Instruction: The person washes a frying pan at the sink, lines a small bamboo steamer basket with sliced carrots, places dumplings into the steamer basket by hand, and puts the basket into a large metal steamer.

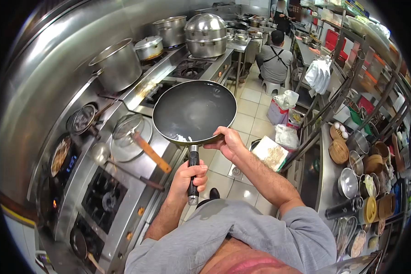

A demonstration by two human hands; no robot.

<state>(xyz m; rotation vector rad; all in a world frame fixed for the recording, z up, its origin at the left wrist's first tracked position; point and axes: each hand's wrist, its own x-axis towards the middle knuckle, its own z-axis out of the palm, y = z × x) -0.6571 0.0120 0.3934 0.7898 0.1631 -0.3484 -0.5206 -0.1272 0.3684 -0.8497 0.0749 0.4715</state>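
Note:
A wide black frying pan is held in front of my body, its dark inside facing the camera. White bits or bright reflections show near the handle side. My left hand is closed around the pan's black handle. At the pan's lower right edge, my right hand grips the rim, with the thumb on top and fingers beneath. Left of the pan, a wooden-handled strainer and a metal ladle lie on the steel counter, the strainer over a round lid.
Burners and large pots line the left side. At the right stands a shelf with bowls and eggs. A seated person is in the aisle, near bags; another person stands farther back.

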